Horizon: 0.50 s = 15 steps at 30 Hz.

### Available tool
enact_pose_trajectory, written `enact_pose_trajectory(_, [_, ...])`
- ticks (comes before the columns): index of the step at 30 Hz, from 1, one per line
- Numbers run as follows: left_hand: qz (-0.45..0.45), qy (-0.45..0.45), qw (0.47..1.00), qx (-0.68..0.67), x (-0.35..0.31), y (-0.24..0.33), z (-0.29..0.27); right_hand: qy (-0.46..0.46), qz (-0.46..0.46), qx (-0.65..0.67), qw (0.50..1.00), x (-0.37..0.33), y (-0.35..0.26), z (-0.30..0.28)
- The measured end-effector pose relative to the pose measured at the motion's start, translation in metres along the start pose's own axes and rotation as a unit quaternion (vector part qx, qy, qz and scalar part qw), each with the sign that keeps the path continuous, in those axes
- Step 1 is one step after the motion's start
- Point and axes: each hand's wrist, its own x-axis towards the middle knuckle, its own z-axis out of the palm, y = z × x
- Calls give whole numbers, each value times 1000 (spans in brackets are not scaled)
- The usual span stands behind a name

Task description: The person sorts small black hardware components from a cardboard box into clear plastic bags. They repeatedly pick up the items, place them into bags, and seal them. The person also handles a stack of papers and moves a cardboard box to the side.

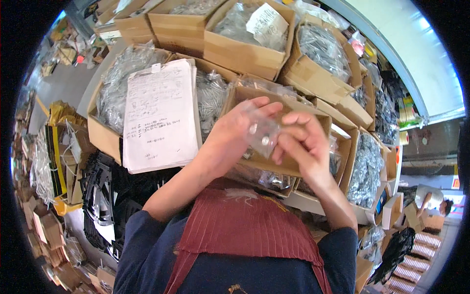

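Observation:
A small clear plastic bag (265,131) hangs between my hands, with a few small shiny round pieces inside. My left hand (234,134) holds its left side, the fingers reaching up along the plastic. The bent fingers of my right hand (304,139) pinch its right edge, slightly blurred. Both hands are above an open cardboard box (313,115), which my hands and the bag partly hide. To the left, a stack of handwritten paper sheets (159,117) with a clip at the top lies across boxes. Beside it, many small metal parts (211,95) fill another box.
Cardboard boxes of bagged parts crowd the far side, one with a paper note (267,23) on top. A box of bagged dark parts (366,169) stands at the right. Black parts (100,196) pile up at the left. Another person (431,198) is at the far right.

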Motion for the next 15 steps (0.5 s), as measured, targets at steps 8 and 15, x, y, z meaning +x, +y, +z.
enact_pose_trajectory(8, [47, 49, 955, 290, -17, 1, -2, 60, -94, -249, 962, -4, -16, 7])
enact_pose_trajectory(15, [217, 43, 759, 613, -26, -7, 7, -86, -196, -546, 810, -2, -44, 38])
